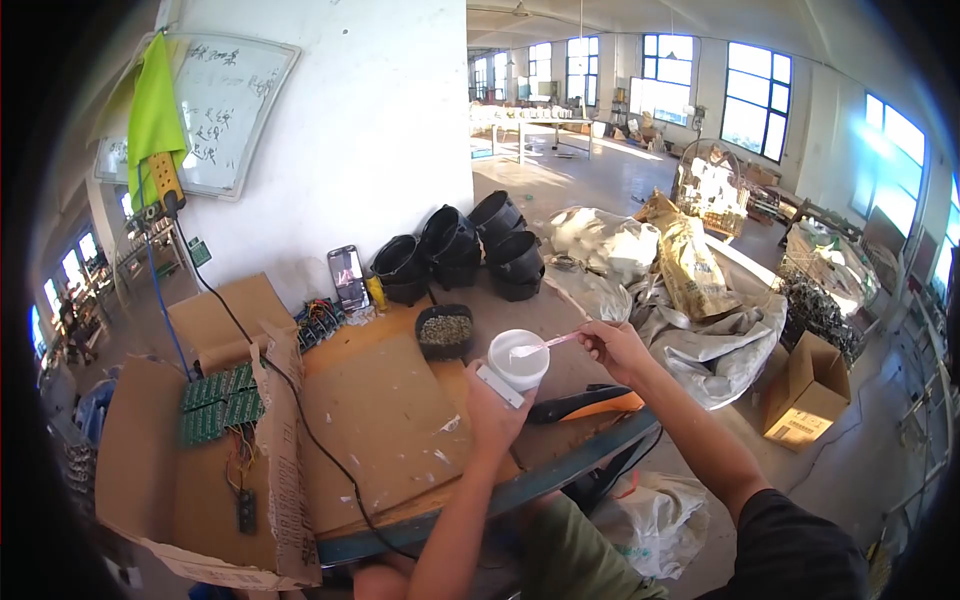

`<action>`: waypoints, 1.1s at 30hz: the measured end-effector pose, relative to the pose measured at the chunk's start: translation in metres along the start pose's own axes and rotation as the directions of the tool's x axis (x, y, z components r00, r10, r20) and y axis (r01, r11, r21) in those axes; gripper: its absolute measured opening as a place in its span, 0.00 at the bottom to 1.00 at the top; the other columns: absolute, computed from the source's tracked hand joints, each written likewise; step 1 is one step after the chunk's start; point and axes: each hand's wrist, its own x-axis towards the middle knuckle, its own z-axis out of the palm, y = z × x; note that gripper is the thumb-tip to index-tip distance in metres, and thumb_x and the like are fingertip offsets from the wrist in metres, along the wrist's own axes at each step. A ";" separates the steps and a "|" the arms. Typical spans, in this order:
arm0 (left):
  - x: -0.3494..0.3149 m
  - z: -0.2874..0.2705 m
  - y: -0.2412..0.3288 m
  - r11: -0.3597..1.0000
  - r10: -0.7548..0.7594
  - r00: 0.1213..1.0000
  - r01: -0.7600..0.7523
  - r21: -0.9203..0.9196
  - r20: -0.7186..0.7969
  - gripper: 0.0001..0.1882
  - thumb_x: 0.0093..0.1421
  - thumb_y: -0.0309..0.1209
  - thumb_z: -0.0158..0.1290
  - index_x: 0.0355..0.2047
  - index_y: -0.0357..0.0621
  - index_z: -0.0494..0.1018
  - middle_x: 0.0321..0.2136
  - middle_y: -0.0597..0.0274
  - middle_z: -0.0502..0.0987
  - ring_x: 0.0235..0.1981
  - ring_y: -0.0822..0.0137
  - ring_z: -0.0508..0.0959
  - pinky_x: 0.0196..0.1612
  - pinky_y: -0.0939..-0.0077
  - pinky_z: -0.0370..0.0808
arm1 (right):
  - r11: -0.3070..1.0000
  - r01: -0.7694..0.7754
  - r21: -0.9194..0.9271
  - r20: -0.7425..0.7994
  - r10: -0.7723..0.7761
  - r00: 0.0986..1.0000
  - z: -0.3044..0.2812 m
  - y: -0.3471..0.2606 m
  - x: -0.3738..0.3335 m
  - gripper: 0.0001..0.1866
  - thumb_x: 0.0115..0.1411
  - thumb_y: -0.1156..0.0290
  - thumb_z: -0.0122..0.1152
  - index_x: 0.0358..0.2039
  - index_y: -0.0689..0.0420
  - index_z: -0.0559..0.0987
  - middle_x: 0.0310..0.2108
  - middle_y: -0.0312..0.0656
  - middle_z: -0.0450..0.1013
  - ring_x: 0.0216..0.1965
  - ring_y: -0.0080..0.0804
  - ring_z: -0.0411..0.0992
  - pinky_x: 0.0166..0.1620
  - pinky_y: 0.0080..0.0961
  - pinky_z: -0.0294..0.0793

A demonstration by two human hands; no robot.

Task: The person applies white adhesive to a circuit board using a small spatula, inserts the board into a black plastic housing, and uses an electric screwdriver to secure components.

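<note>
My left hand is wrapped around a round white tub and holds it above the front of the table. A small white rectangular piece sits against the tub's near side, by the fingers. My right hand pinches a thin light-coloured stick, whose whitish end reaches inside the tub. What the tub contains looks white, but I cannot make it out. Just behind the tub stands a black container full of small beige-grey pieces. Below the right forearm lies a black and orange tool, partly hidden.
On the left an open cardboard box holds green circuit boards and wires. A black cable crosses the cardboard sheet. Black buckets and a propped phone stand behind. Sacks and a carton lie right.
</note>
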 end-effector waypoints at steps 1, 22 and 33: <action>0.000 -0.002 0.001 1.000 0.011 1.000 -0.011 -0.003 0.008 0.43 0.43 0.33 0.71 0.53 0.36 0.57 0.45 0.42 0.74 0.46 0.45 0.77 0.49 0.58 0.73 | 1.000 0.021 0.001 -0.005 -0.021 1.000 0.004 0.002 -0.001 0.10 0.62 0.70 0.61 0.36 0.66 0.81 0.25 0.37 0.76 0.24 0.21 0.71 0.27 0.15 0.69; -0.010 0.002 0.021 0.988 0.152 0.988 -0.152 0.036 0.003 0.42 0.40 0.28 0.71 0.57 0.39 0.63 0.48 0.47 0.75 0.46 0.47 0.78 0.48 0.62 0.75 | 0.177 0.704 -0.687 0.458 -0.647 0.610 0.025 -0.011 -0.050 0.07 0.57 0.74 0.66 0.34 0.63 0.81 0.25 0.46 0.76 0.24 0.38 0.75 0.29 0.29 0.73; -0.011 0.002 0.015 0.979 0.187 0.982 -0.185 0.089 -0.023 0.43 0.39 0.27 0.71 0.57 0.39 0.63 0.50 0.46 0.73 0.49 0.45 0.76 0.51 0.60 0.74 | -0.268 0.802 -0.534 0.832 -0.337 0.441 0.038 -0.048 -0.036 0.11 0.51 0.77 0.62 0.38 0.60 0.79 0.29 0.46 0.71 0.30 0.50 0.73 0.31 0.42 0.74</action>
